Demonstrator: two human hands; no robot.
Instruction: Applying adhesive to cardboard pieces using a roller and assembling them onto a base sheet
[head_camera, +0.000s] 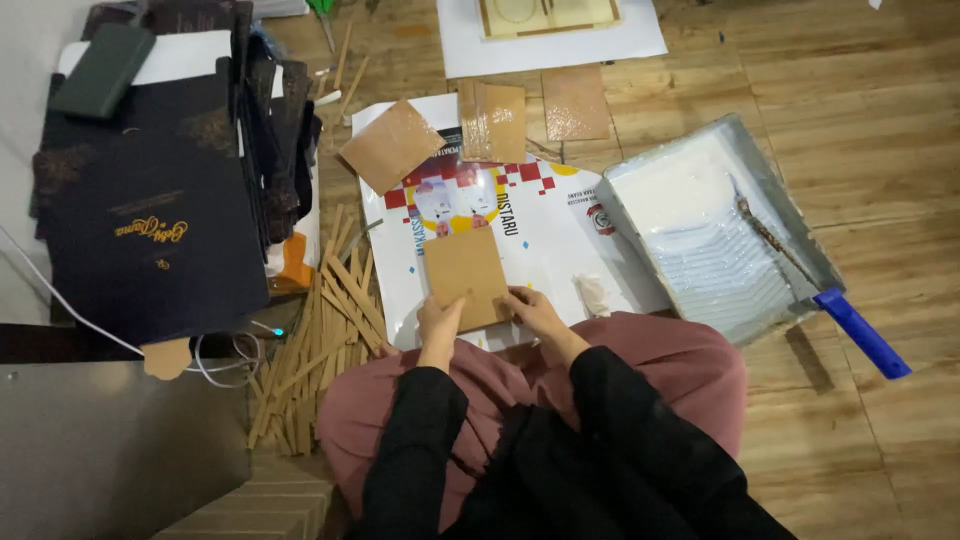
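Head view shows the left hand (440, 325) and right hand (532, 312) each gripping a lower corner of a tan cardboard square (466, 277), steadying it flat over a printed poster (545, 235) spread across the wooden floor (880, 150), beside a paint tray (620, 180).

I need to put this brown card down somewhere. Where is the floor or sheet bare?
Bare wood floor lies right of the paint tray; the printed sheet is bare between brown card and tray. Crowded: wooden strips and dark folders on the left.
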